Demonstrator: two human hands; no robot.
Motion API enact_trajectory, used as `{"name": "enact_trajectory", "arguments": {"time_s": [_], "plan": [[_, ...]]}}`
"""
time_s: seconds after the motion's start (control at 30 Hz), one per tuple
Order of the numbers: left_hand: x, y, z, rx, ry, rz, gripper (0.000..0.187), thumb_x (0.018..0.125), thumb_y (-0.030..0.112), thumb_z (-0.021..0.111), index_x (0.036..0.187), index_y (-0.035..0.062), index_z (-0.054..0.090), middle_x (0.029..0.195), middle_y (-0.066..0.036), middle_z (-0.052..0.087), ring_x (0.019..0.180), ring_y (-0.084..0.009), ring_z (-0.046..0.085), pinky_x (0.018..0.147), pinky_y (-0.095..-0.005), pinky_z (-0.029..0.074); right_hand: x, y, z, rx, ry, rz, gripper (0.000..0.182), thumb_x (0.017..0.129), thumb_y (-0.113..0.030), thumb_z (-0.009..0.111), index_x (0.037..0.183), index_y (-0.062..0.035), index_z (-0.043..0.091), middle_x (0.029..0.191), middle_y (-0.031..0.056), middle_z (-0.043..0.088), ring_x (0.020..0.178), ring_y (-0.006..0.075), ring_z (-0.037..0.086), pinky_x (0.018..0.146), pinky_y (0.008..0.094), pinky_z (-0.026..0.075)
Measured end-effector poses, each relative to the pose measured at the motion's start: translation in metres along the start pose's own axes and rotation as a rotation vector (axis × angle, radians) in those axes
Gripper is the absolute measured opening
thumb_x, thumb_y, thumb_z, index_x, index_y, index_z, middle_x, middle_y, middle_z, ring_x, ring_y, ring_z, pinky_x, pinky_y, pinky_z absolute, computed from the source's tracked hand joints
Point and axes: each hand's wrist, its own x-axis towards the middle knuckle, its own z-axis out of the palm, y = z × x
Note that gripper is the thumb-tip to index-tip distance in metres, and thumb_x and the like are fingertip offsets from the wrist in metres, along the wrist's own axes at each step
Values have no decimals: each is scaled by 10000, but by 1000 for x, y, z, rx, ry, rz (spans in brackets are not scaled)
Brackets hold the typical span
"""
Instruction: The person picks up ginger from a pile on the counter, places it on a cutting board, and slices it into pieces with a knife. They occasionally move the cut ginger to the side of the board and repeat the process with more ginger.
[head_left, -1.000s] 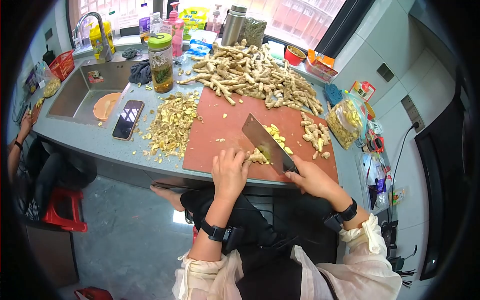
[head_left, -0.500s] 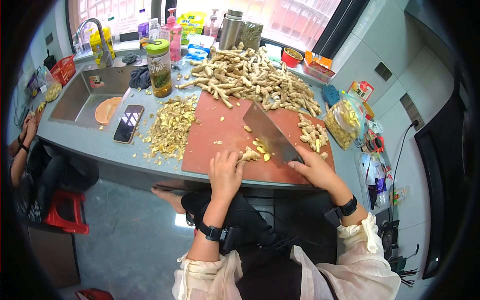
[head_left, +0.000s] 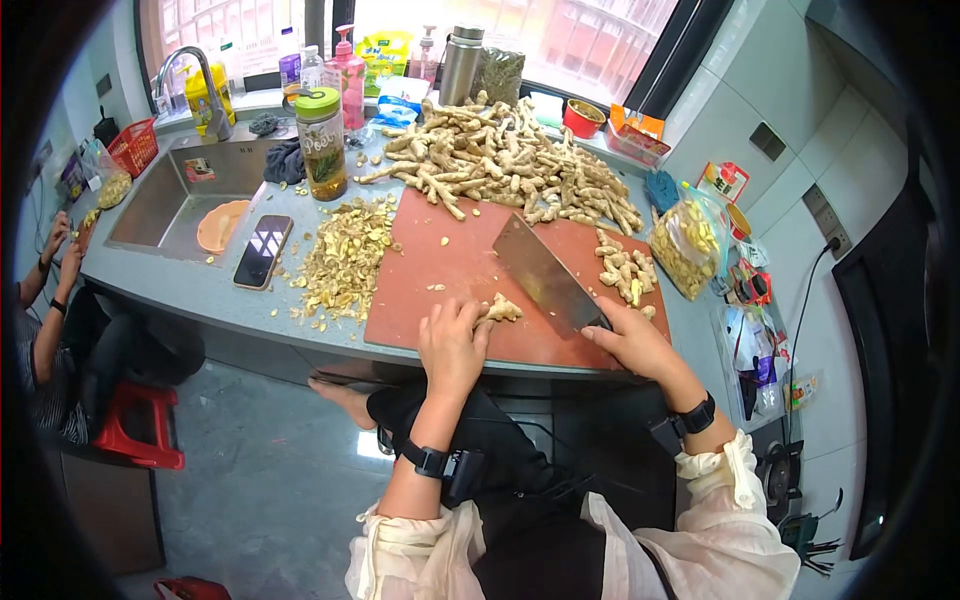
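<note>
My right hand is wrapped round the handle of a cleaver, its broad blade slanting up and left over the reddish-brown cutting board. Near the board's front edge, my left hand lies with bent fingers on a knobbly piece of ginger, which sticks out to the right of the fingers. A gap of bare board separates that piece from the blade. At the board's right side sits a small group of ginger pieces. What lies under the blade is hidden.
Behind the board rises a big pile of ginger roots. Left of it are sliced ginger, a phone, a lidded bottle and the sink. A filled plastic bag stands right. Another person's hands are at far left.
The yellow ginger slices beside the blade no longer show. The cleaver has shifted slightly right and down; my left hand stays on the ginger. The other person's hands have risen.
</note>
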Motion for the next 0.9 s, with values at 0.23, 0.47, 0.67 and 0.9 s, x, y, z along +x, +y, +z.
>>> {"name": "enact_trajectory", "arguments": {"time_s": [0.23, 0.47, 0.67, 0.9], "plan": [[-1, 2, -3, 14, 7, 8, 200, 810, 210, 790, 991, 145, 737, 955, -17, 641, 925, -250, 605, 793, -401, 435, 0, -32, -1, -63, -116, 70, 302, 1006, -252, 623, 1164, -15, 524, 830, 228, 665, 630, 315, 677, 596, 437, 515], [-1, 0, -1, 1, 18, 21, 199, 810, 200, 782, 996, 145, 736, 950, -24, 636, 922, -255, 601, 790, -403, 439, 1, -40, -2, -150, -120, 56, 310, 997, -263, 626, 1117, 2, 519, 854, 287, 658, 728, 431, 671, 679, 505, 501], [-2, 0, -2, 7, 8, 13, 200, 813, 189, 778, 1005, 149, 739, 947, -25, 631, 916, -256, 598, 788, -405, 438, 3, -40, -1, -258, -130, 26, 330, 987, -268, 629, 1142, 5, 527, 915, 316, 662, 883, 495, 648, 763, 553, 490], [-2, 1, -1, 26, 18, 19, 177, 818, 187, 786, 985, 148, 744, 933, -29, 626, 901, -254, 595, 778, -403, 434, 8, -35, 1, -375, -140, -108, 318, 1008, -240, 626, 1157, 2, 484, 763, 244, 653, 639, 382, 674, 612, 474, 512]]}}
